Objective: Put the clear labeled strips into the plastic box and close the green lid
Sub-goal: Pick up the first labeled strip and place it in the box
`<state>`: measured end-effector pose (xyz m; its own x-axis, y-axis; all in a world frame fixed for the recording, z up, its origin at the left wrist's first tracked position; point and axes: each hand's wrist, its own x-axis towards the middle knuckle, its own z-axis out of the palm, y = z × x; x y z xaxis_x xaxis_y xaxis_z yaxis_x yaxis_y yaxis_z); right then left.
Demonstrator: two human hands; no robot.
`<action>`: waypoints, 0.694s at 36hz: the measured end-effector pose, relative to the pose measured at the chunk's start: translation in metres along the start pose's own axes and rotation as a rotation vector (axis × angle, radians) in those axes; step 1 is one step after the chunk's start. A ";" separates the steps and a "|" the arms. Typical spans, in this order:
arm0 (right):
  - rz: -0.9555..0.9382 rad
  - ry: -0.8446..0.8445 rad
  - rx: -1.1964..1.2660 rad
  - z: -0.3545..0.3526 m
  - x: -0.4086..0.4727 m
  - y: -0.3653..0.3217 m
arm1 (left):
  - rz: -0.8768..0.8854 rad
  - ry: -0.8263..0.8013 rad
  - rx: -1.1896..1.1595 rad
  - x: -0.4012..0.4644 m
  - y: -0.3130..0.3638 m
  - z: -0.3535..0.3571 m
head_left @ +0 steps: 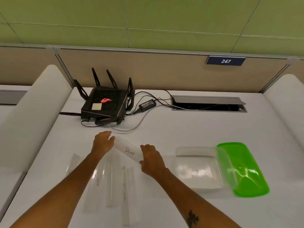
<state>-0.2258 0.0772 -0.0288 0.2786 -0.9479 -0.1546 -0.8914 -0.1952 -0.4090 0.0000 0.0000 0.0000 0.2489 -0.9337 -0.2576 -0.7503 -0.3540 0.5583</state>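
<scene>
A clear strip labelled "DEAR" (127, 149) is held above the white table between both hands. My left hand (102, 142) grips its far left end, and my right hand (152, 157) grips its near right end. Several more clear labelled strips (111, 183) lie side by side on the table below my forearms, one (72, 163) further left. To the right stands the clear plastic box (198, 168), open, with nothing visible in it. Its green lid (243, 168) is flipped open on the box's right side.
A black router (105, 102) with antennas sits at the back of the table, with a power adapter (147, 104) and cables running to a cable slot (209, 104). White partitions flank the desk left and right.
</scene>
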 end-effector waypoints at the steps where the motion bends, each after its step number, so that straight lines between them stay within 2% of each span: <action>1: 0.013 -0.014 -0.004 0.002 0.003 -0.001 | -0.003 -0.026 0.014 0.003 -0.001 0.001; 5: 0.056 -0.027 -0.027 0.010 0.009 -0.004 | 0.017 -0.078 0.004 0.011 -0.002 0.003; 25: 0.058 0.023 -0.032 0.020 0.020 -0.024 | 0.149 -0.004 -0.151 0.015 -0.011 -0.008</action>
<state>-0.1914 0.0677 -0.0397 0.2182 -0.9633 -0.1562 -0.9168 -0.1475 -0.3710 0.0173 -0.0103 -0.0036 0.1397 -0.9761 -0.1664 -0.6783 -0.2167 0.7021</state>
